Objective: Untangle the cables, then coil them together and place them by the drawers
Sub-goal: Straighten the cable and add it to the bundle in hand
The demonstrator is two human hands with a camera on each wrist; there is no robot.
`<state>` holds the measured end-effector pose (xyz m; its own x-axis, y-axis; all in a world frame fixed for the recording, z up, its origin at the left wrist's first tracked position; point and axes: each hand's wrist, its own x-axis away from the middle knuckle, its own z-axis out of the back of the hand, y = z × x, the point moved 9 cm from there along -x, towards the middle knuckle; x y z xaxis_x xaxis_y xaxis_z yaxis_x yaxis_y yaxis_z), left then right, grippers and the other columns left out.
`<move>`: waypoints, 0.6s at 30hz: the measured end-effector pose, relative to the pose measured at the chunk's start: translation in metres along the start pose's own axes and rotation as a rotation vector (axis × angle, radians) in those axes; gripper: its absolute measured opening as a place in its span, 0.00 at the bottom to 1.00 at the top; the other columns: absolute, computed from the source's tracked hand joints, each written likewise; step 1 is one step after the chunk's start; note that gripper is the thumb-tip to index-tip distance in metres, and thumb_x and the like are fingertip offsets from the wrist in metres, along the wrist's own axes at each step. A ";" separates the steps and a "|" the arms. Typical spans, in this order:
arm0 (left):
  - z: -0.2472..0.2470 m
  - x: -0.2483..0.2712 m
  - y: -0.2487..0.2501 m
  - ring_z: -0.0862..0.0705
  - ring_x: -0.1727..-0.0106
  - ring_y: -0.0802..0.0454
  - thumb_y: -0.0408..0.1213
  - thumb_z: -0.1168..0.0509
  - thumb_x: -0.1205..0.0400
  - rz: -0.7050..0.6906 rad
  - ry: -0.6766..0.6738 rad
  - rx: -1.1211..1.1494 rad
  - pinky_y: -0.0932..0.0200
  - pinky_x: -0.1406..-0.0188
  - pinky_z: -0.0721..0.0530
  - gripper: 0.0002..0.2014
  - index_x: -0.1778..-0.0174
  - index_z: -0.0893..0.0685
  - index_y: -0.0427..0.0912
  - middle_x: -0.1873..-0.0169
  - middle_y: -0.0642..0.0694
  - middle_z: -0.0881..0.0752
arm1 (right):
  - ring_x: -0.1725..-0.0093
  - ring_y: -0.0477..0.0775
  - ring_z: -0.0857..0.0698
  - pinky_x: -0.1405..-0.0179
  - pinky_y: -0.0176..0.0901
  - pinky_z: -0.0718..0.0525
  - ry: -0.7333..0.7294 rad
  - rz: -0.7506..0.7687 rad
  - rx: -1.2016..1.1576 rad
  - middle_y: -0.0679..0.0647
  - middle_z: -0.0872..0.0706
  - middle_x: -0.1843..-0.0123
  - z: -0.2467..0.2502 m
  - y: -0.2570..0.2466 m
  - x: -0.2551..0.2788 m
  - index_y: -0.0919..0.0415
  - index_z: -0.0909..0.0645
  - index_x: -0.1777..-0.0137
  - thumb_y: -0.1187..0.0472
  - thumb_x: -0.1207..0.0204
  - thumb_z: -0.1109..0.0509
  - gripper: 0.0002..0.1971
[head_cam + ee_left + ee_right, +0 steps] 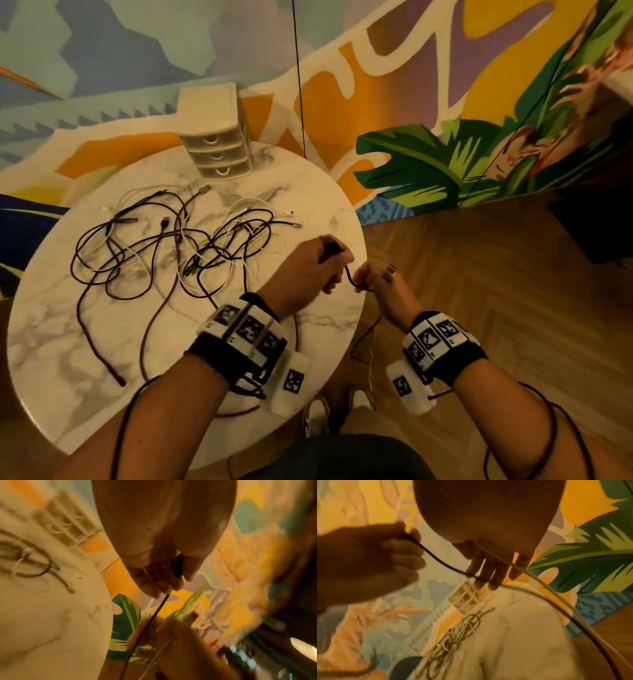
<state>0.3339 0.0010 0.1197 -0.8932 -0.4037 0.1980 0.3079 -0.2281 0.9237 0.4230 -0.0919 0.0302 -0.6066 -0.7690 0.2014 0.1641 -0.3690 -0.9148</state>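
Mural wall (394, 85) – painted leaves, bold shapes; no legible writing. Herringbone wood floor (479, 291). Round marble-look table (68, 325). Drawers (215, 137), 3-tier, at far edge. Cables (164, 240), dark + white, tangled mid-table. L hand (305, 263) fisted on dark cable (349, 274) – R hand (376, 277) close beside, pinching same cable at table's right edge.

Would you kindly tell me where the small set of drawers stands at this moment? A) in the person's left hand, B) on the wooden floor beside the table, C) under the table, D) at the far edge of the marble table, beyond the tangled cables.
D: the drawers stand upright on the marble table at its far edge, beyond the tangled cables.
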 end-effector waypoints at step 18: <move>-0.082 -0.057 0.061 0.22 0.49 0.46 0.49 0.47 0.16 -0.168 -0.025 -0.774 0.46 0.47 0.23 0.14 0.43 0.24 0.44 0.49 0.44 0.19 | 0.68 0.48 0.27 0.66 0.39 0.28 -0.327 0.018 -0.166 0.56 0.26 0.66 0.040 -0.031 -0.016 0.59 0.27 0.63 0.70 0.21 0.44 0.11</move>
<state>0.4303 -0.0623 0.1377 -0.9521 -0.2916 0.0920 0.3008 -0.8391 0.4533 0.4588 -0.0895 0.0693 -0.3195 -0.9107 0.2618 0.0276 -0.2851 -0.9581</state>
